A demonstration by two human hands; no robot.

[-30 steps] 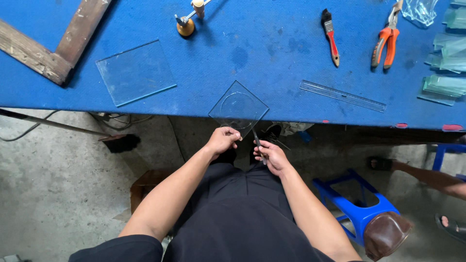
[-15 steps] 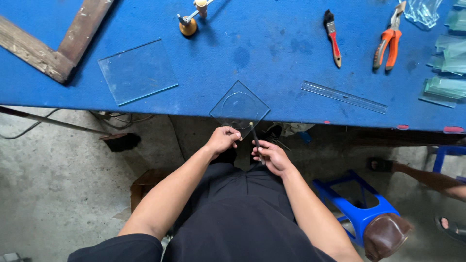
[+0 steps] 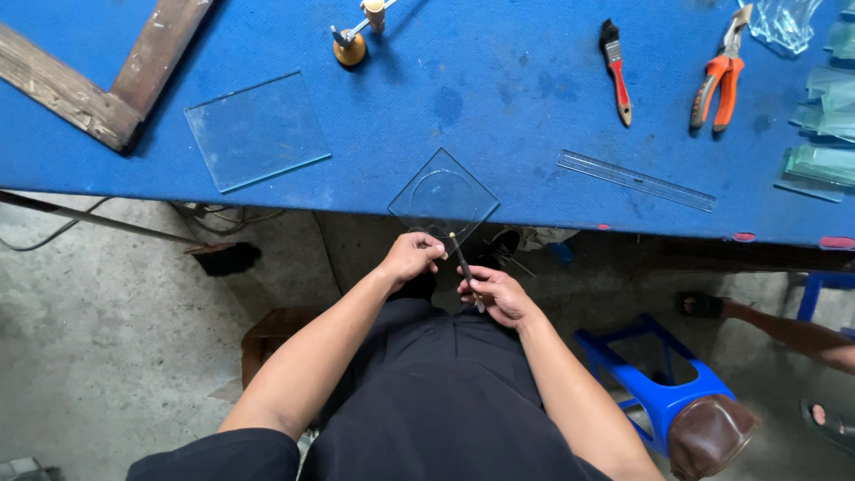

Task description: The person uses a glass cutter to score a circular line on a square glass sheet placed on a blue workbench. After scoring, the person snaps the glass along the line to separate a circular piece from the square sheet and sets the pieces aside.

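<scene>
Close in, the right hand (image 3: 495, 294) fingers are curled tight around a thin dark glass cutter (image 3: 465, 267); its long axis runs from the palm up and slightly left, tip toward the table. Left hand (image 3: 411, 256) fingers pinch the near corner of a small square glass pane (image 3: 443, 194), which lies turned diamond-wise, overhanging the near edge of the blue table (image 3: 499, 80). A circular mark shows on the pane.

Farther out: larger clear pane (image 3: 256, 130) to the left, wooden frame (image 3: 98, 76) far left, clear ruler (image 3: 636, 180) right, red-handled brush (image 3: 615, 69), orange pliers (image 3: 720, 78). No packages or labels discernible. Blue stool (image 3: 663, 392) near right.
</scene>
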